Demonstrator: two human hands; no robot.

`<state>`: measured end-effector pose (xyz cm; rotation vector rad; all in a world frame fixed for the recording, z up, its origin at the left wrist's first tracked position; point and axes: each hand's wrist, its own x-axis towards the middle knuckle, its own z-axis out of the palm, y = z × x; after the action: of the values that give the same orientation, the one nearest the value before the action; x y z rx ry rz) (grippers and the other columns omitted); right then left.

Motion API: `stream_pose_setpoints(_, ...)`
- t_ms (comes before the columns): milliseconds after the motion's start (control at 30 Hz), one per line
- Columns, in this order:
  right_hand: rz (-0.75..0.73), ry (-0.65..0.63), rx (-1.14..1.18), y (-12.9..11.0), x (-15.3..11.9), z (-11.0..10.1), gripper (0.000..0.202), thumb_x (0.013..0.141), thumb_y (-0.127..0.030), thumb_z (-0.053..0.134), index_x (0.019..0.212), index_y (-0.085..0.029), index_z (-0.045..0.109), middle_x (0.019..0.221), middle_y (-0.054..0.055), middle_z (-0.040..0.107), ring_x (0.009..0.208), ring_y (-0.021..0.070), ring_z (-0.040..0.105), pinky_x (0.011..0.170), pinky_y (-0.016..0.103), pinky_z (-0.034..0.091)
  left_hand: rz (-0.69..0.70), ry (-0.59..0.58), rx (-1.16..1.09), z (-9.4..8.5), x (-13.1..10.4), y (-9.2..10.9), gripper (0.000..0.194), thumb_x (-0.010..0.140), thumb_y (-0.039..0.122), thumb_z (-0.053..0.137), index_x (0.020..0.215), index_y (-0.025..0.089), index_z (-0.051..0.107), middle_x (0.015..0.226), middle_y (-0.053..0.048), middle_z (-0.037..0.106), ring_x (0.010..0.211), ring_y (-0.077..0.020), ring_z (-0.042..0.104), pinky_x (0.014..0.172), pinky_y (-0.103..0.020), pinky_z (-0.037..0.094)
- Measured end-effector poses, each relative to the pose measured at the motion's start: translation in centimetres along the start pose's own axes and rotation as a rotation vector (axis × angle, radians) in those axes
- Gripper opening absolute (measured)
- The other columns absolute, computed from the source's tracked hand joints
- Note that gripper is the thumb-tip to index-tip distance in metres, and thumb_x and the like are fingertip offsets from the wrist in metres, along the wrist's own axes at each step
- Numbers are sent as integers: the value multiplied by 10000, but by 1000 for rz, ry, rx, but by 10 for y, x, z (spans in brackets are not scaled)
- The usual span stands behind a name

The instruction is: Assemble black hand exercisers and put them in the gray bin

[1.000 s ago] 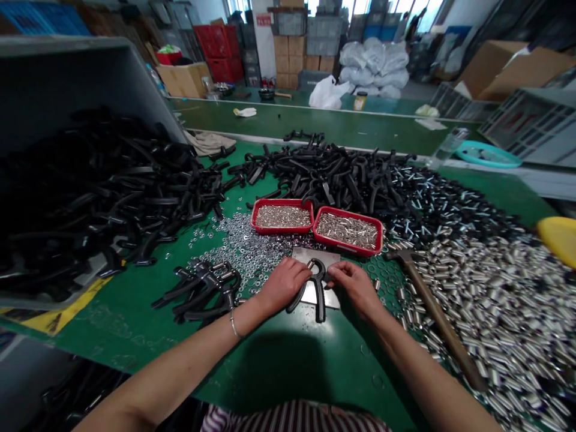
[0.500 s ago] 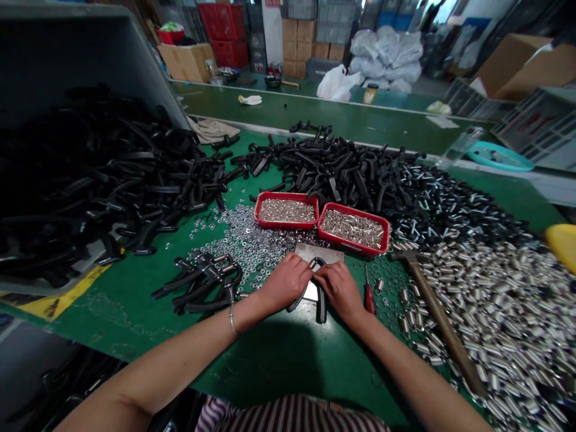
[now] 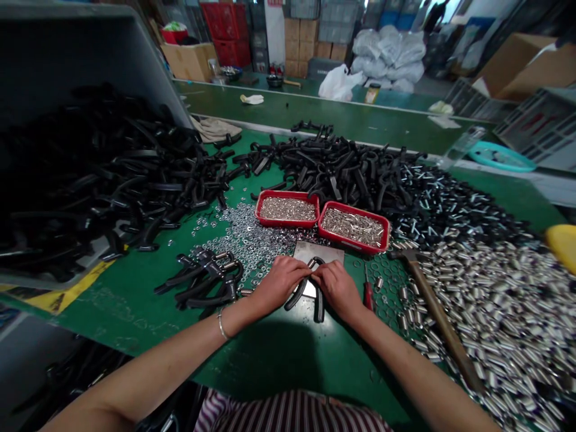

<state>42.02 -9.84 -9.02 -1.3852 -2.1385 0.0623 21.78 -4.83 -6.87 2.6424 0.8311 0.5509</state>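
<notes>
Over a small metal plate (image 3: 332,252) my two hands meet at a black spring clamp (image 3: 319,305). Its two handles spread toward me, and a shiny coil spring shows near its curved top. My left hand (image 3: 282,282) pinches it from the left, with fingertips at the middle by the spring. From the other side my right hand (image 3: 336,287) is closed on it, thumb and fingers close to the left fingertips. Anything small between the fingertips is hidden. To the left lies a cluster of similar black clamps (image 3: 207,279) with springs.
Red trays of small pins (image 3: 288,223) and longer pins (image 3: 353,245) stand behind the plate. Loose nuts (image 3: 245,234) lie left. On the right are a screwdriver (image 3: 368,294), a hammer (image 3: 438,312) and heaped springs (image 3: 504,324). Black clamp parts (image 3: 333,168) pile up behind; a grey bin (image 3: 157,66) stands left.
My left hand has flattened and moved slightly left and lower, showing more of the left handle. My right hand stays nearly in place. The view has shifted a little.
</notes>
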Motion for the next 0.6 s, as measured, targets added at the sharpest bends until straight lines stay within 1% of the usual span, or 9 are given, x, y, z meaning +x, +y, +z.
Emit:
stream_pose_setpoints(167,-1,-6,-45,-1,4,-2,193,1011,-272,495,918,-184,639,909,115,675,863,247,544,764,385,485,-50,27,31,2,2,6,258,1006,261,479,1170,198,667,1134,-74,684,1060,-228,541,944,-407,373)
stream_pose_setpoints(267,-19,-12,-55,0,3,-1,183,1009,-265,500,924,-184,640,917,116,676,865,248,545,768,388,485,-22,14,57,1,3,7,265,1004,248,476,1186,191,660,1141,-82,683,1059,-235,538,945,-413,377)
stream_pose_setpoints(433,-5,0,-16,2,-2,0,180,1008,-280,507,937,-188,644,917,113,678,879,248,549,768,387,489,4,11,76,2,-2,7,287,994,242,497,1242,202,636,1189,-93,670,1087,-242,536,964,-428,372)
stream_pose_setpoints(533,-24,-14,-18,0,-3,0,177,1010,-260,501,943,-187,648,919,110,681,876,246,550,770,384,487,-8,21,42,4,-4,6,290,996,235,493,1246,206,636,1199,-87,669,1101,-236,539,985,-432,369)
stream_pose_setpoints(600,-39,-20,-31,-2,-4,0,177,1009,-255,501,943,-185,651,919,110,684,869,247,549,764,383,485,-51,39,-13,4,-6,6,282,999,236,491,1233,212,647,1206,-77,670,1112,-225,545,989,-421,377)
